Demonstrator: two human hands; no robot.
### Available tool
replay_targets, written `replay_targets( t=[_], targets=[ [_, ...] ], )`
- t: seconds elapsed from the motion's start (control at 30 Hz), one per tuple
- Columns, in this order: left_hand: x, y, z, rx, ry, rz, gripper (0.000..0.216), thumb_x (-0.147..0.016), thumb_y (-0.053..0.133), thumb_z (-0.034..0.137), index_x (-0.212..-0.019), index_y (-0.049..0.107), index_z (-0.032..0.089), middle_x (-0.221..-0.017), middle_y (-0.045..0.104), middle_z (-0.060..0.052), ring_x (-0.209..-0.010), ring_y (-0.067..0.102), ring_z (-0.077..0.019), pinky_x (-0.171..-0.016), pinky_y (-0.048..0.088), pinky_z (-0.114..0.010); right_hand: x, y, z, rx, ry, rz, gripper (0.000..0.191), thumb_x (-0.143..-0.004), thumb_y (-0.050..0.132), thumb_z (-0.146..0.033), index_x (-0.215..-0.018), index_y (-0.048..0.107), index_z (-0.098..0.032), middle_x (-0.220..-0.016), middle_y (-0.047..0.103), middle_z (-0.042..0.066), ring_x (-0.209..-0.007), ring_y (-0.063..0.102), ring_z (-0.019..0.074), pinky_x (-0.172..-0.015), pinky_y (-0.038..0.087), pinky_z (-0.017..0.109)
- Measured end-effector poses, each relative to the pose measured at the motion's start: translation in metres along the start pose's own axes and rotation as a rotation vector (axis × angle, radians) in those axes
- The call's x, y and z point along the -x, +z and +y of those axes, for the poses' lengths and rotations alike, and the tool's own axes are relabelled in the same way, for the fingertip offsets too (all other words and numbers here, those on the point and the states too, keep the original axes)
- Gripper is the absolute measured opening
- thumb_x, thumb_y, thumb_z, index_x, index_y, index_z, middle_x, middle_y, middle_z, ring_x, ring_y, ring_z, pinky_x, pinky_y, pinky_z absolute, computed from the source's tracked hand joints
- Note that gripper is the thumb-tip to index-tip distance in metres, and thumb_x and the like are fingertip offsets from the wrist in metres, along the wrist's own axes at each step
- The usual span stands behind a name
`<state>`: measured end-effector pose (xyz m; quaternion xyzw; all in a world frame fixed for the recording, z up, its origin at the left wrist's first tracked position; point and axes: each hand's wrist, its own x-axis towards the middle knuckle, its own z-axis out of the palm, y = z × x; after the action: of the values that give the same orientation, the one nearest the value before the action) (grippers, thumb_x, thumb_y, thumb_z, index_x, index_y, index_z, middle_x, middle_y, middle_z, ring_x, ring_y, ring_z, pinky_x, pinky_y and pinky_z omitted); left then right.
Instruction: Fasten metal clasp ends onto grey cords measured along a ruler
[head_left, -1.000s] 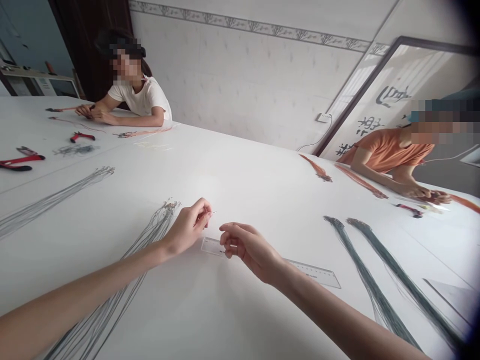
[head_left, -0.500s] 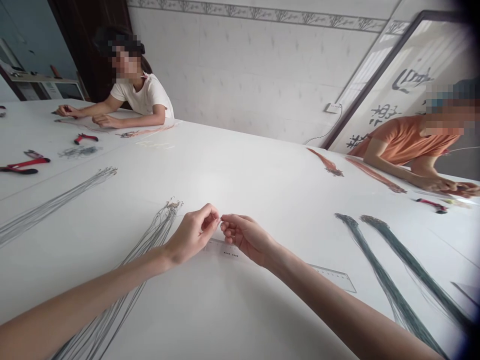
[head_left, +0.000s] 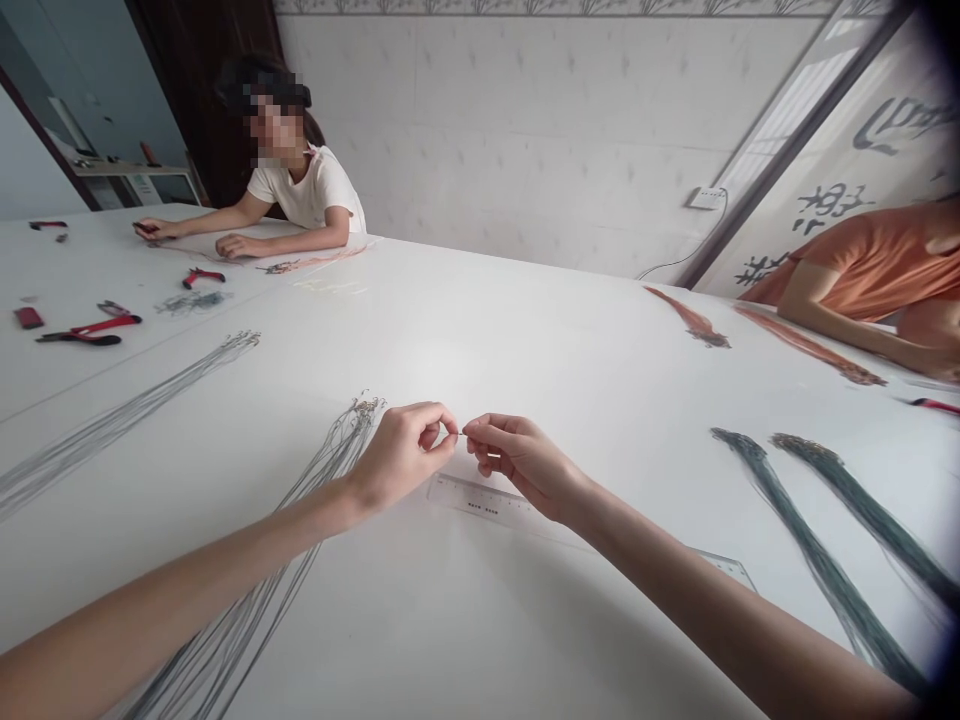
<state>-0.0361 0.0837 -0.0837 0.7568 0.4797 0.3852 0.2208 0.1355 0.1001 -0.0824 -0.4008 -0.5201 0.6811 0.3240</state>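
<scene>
Right now a thin wire [head_left: 460,434] points sideways, level over the desk [head_left: 450,620], pinched in a narrow grip between the left hand [head_left: 401,455] and right hand [head_left: 525,465], just above the ruler [head_left: 480,503]!

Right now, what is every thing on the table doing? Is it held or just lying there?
Left hand, pinching a thin wire
Right hand, pinching the wire too
Clear ruler, lying flat below the hands
Gray wire bundle, spread out flat
Red-handled pliers, lying on the table
Orange strand bundle, lying untouched
</scene>
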Motion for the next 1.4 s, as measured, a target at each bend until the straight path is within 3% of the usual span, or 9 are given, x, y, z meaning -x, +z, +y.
replay_targets(
  t=[0.43, 0.63, 0.9, 1.2, 1.4],
  targets=[
    [0.005, -0.009, -0.002, -0.001, -0.037, -0.096, 0.007, -0.075, 0.051, 0.019, -0.069, 0.055, 0.018, -0.052, 0.024, 0.007, -0.048, 0.025, -0.0069, -0.048, 0.025, -0.018, -0.006, 0.006, 0.008, 0.235, -0.182, 0.018, 0.016, -0.077, 0.056, -0.028, -0.07, 0.056, -0.014, -0.069, 0.055, 0.001, -0.054, 0.044, 0.008, -0.055, 0.035, 0.024],
    [0.011, -0.013, -0.012, -0.008, -0.062, -0.154, 0.008, -0.076, 0.051, 0.019, -0.068, 0.054, 0.018, -0.052, 0.024, 0.007, -0.048, 0.025, -0.0068, -0.048, 0.024, -0.019, -0.004, 0.005, 0.016, 0.317, -0.175, -0.044, 0.012, -0.079, 0.053, -0.025, -0.071, 0.054, -0.015, -0.062, 0.045, -0.003, -0.052, 0.033, 0.006, -0.048, 0.026, 0.021],
    [0.013, -0.012, -0.021, 0.028, -0.122, -0.231, 0.008, -0.075, 0.051, 0.021, -0.07, 0.056, 0.018, -0.053, 0.024, 0.006, -0.049, 0.025, -0.0071, -0.046, 0.023, -0.019, -0.003, 0.007, 0.017, 0.499, -0.166, -0.001, 0.009, -0.075, 0.051, -0.021, -0.068, 0.053, -0.015, -0.06, 0.047, -0.003, -0.053, 0.036, 0.0072, -0.047, 0.028, 0.021],
    [0.011, -0.013, -0.028, -0.066, -0.006, -0.277, 0.013, -0.076, 0.049, 0.016, -0.069, 0.061, 0.017, -0.054, 0.031, 0.004, -0.05, 0.028, -0.0077, -0.046, 0.024, -0.021, -0.004, 0.011, 0.019, 0.714, -0.208, 0.056, 0.009, -0.069, 0.047, -0.015, -0.061, 0.051, -0.016, -0.055, 0.045, -0.003, -0.05, 0.036, 0.0073, -0.048, 0.03, 0.021],
    [0.012, -0.012, -0.032, -0.091, 0.091, -0.293, 0.015, -0.078, 0.051, 0.013, -0.071, 0.064, 0.016, -0.054, 0.035, 0.005, -0.05, 0.032, -0.0072, -0.055, 0.034, -0.022, -0.005, 0.012, 0.02, 0.803, -0.232, 0.036, 0.009, -0.068, 0.046, -0.013, -0.061, 0.05, -0.016, -0.054, 0.045, -0.003, -0.05, 0.035, 0.0074, -0.048, 0.029, 0.02]
  ],
)
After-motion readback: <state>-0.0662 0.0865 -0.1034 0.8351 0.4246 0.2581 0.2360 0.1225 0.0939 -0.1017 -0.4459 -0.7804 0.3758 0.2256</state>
